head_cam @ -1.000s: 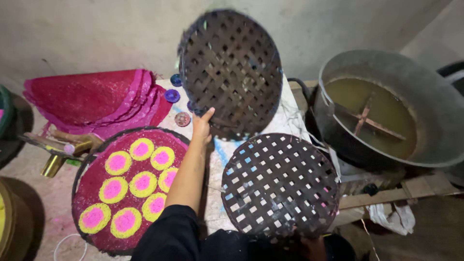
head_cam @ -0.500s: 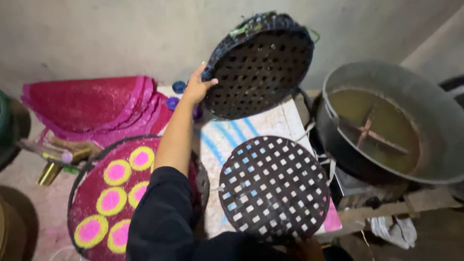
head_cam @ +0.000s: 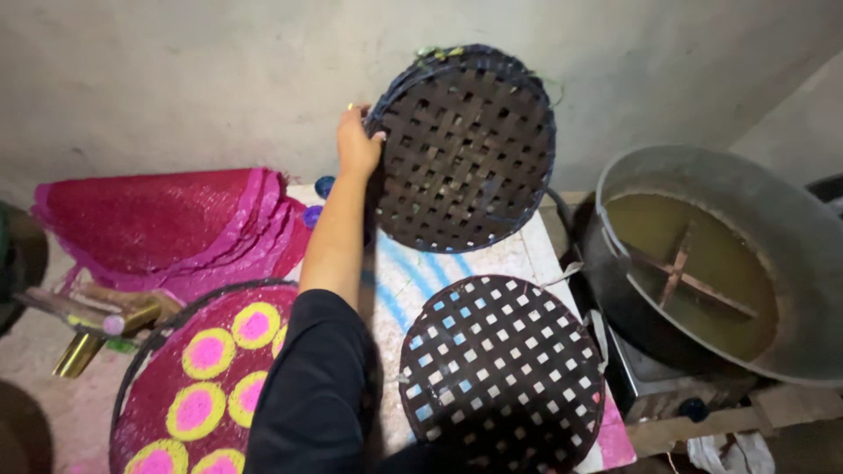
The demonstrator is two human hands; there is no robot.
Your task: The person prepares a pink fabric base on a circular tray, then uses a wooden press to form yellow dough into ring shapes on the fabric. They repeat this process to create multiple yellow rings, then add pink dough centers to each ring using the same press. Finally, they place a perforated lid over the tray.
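At the far left a heap of pink mesh sheets [head_cam: 158, 224] lies folded against the wall, with a brass-coloured tube [head_cam: 79, 353] just below it near the floor. Next comes a round tray [head_cam: 145, 386] lined with dark red mesh, carrying yellow-rimmed pink discs [head_cam: 208, 353] set close together; my dark sleeve crosses its right edge.

My left hand [head_cam: 356, 145] is raised, and its grip is clamped on the left rim of the upper woven tray [head_cam: 465, 149], thumb on the near face and fingers behind the rim. That tray is dark, round, of open lattice weave, held upright and tilted against the grey wall, above the back of the counter [head_cam: 421, 281]. Small blue caps [head_cam: 323, 186] sit on the counter just beside my forearm.

Lower down, a second woven tray [head_cam: 500, 373] of the same kind lies flat on the white, blue-streaked counter top. My right hand is out of the picture, so I cannot tell how its grip stands.

To the right, well apart from the trays, stands a large grey metal basin [head_cam: 773, 228] holding murky yellowish liquid and a crossed wooden piece.
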